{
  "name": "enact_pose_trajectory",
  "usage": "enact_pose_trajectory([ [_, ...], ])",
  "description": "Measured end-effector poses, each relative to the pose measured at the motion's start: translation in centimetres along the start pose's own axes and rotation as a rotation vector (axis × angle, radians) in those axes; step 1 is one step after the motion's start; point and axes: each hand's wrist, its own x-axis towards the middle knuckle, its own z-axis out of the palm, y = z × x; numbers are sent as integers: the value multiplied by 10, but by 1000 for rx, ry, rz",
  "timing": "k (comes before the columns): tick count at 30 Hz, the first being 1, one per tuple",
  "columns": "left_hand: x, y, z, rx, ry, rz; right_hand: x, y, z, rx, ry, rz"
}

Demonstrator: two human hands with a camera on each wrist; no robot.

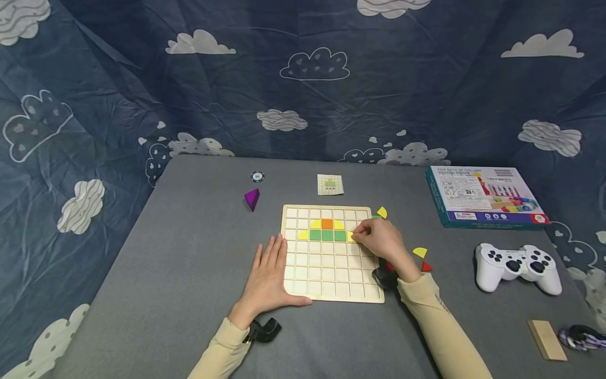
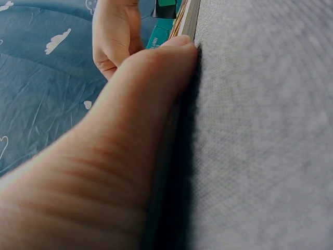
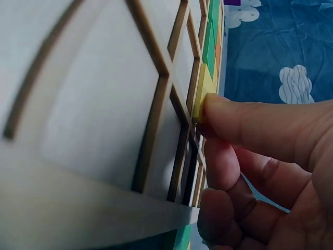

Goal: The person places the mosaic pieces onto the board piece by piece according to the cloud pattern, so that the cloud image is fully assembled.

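A wooden grid board (image 1: 326,273) lies on the grey table. Set in its upper cells are an orange square (image 1: 327,224), a row of green squares (image 1: 327,235) and yellow quarter-circle pieces (image 1: 315,225). My right hand (image 1: 382,242) pinches another yellow quarter-circle piece (image 3: 203,94) at the cell right of the green row; whether it sits fully in the cell is unclear. Fingers straight, my left hand (image 1: 267,281) rests along the board's left edge, its thumb at the front edge. Loose yellow pieces (image 1: 420,252) and a red triangle (image 1: 427,267) lie right of the board.
Behind the board lie a pattern card (image 1: 330,185), a purple pyramid (image 1: 252,200) and a round chip (image 1: 258,177). On the right are a boxed set (image 1: 487,205), a white game controller (image 1: 518,267), a wooden block (image 1: 547,340) and a coiled cord (image 1: 582,337).
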Motion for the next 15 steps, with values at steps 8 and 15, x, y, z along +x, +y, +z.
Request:
enact_pose_trajectory([
  [8, 0, 0, 0, 2, 5, 0, -1, -2, -1, -38, -4, 28],
  [15, -1, 0, 0, -1, 9, 7, -10, 5, -8, -44, 9, 48],
])
